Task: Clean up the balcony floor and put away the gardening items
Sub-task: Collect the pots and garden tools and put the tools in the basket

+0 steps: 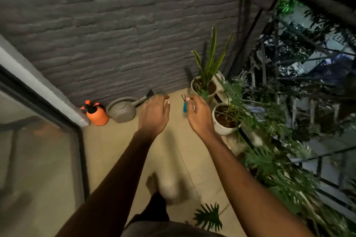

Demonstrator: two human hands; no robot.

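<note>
Nearest, the left hand [154, 113] and right hand [198, 115] reach out empty, fingers loosely spread, seemingly for the small blue-handled black-pronged rake [184, 106] lying on the tan floor [119, 150] just beyond. Far left, a grey plastic watering can [121, 110] waits by the grey brick wall [115, 34].

Blue-handled rake [184, 106] points wallward; grey watering can [121, 110] beside orange sprayer [96, 114].
</note>
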